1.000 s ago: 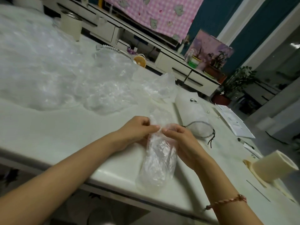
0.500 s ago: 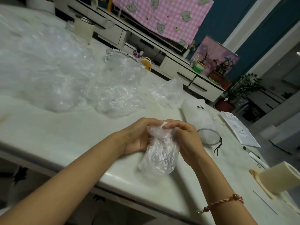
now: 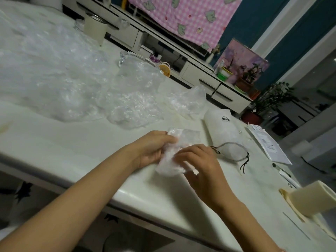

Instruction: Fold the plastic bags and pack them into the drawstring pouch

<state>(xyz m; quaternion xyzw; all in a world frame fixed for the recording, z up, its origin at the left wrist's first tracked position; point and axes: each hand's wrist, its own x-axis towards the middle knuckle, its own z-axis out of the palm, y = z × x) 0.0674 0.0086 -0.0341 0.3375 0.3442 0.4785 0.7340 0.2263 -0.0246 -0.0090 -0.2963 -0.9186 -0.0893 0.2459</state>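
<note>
White tabletop point(image 3: 72, 146): bag point(image 3: 183, 138) lay between hands, left hand point(image 3: 152, 148) fingers curled on its left edge, right hand point(image 3: 201, 166) fingers pinching its right side; pouch point(image 3: 221, 130) just beside.

Left forearm point(image 3: 81, 197) and right forearm point(image 3: 241, 220) bare; reddish band point(image 3: 281, 250) sliver at right wrist, bottom edge.

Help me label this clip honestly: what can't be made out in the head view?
Head view:
Blurred: the plastic bag, which is also partly covered by the left hand and right hand; the fold count is unclear.
Hidden: whatever is inside the pouch, behind its cloth.
Too small: the print on the paper.
Cut off by the right edge: the roll.
</note>
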